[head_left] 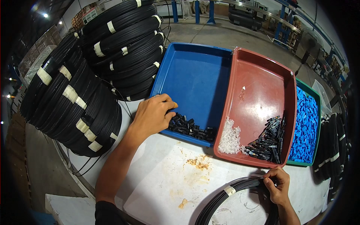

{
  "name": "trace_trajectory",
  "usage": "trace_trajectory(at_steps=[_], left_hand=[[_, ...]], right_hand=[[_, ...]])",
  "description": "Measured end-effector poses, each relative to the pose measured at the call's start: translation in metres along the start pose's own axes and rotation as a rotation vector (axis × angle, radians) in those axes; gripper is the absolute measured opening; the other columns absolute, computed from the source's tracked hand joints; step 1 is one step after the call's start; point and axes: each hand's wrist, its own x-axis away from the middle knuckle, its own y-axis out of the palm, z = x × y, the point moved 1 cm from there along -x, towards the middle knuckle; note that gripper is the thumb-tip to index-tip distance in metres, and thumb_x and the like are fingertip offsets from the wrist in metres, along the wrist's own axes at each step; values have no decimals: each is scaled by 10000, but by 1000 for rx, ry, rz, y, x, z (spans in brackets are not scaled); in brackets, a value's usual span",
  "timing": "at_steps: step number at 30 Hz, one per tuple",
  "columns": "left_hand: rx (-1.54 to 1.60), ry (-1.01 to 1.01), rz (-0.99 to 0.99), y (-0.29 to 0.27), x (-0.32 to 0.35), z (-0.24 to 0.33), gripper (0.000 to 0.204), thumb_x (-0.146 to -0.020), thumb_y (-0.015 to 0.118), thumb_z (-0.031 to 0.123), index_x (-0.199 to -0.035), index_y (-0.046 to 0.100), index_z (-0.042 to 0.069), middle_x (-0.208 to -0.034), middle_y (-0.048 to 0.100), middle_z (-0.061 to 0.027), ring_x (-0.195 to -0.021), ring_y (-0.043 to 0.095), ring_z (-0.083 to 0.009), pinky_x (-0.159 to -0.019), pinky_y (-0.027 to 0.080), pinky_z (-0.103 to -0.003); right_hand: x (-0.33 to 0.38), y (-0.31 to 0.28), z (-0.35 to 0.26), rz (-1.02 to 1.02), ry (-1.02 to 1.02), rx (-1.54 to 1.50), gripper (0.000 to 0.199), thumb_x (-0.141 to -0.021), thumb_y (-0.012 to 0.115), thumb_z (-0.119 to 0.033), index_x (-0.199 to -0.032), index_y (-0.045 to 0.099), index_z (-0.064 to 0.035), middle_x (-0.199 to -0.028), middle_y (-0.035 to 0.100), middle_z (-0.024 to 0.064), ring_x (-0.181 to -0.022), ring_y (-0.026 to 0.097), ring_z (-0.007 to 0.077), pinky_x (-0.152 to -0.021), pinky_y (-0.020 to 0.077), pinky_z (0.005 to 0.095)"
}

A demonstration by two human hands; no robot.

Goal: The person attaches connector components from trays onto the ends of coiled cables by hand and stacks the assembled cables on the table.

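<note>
My left hand (pixel 154 112) reaches over the near left corner of the blue tray (pixel 195 71). Its fingers are bent and a little apart, with the thumb beside a pile of small black plastic parts (pixel 192 128); nothing shows between them. At the lower right, my right hand (pixel 278 184) is closed on the upper right side of a black cable coil (pixel 225 195), thumb and fingers pinching the cable close to the red tray. A cream tape band (pixel 230 190) binds the coil, which lies on the white tabletop (pixel 161 180) and runs out of the lower edge.
The red tray (pixel 258 82) holds clear plastic pieces (pixel 229 138) and black slim parts (pixel 267 140). Right of it stands a green tray (pixel 318 108) of blue pieces (pixel 304 127). Tall stacks of taped cable coils (pixel 71 101) rise at the left; more coils (pixel 330 146) hang at the right.
</note>
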Motion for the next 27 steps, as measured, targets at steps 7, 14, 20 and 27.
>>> trace_trajectory(at_steps=[7,14,20,27], left_hand=[[-98,64,3,14,-3,-4,163,-809,781,75,-969,792,49,-964,697,-45,-927,674,-218,-801,560,-376],[16,45,33,18,-10,6,115,-769,804,80,-870,764,42,-957,697,-60,-924,678,-256,-802,552,-380],[285,-83,172,6,-15,31,168,-748,815,40,-874,705,32,-853,691,-72,-665,583,-153,-610,464,-283],[889,-71,128,28,-4,140,301,-866,758,33,-1161,700,37,-844,691,14,-661,458,-10,-572,375,-198]], right_hand=[[-1,0,3,6,-16,15,136,-841,756,-117,-869,699,3,-821,661,101,-767,607,221,-700,455,317],[4,-4,-3,34,-11,32,118,-842,748,-107,-871,703,-2,-813,659,92,-748,600,215,-682,451,318],[0,-3,-3,-41,-80,9,69,-875,714,-69,-910,708,-10,-833,664,103,-737,616,225,-676,471,337],[-7,-11,-5,38,0,-29,108,-892,721,-115,-928,716,-14,-823,651,133,-764,642,253,-707,500,362]])
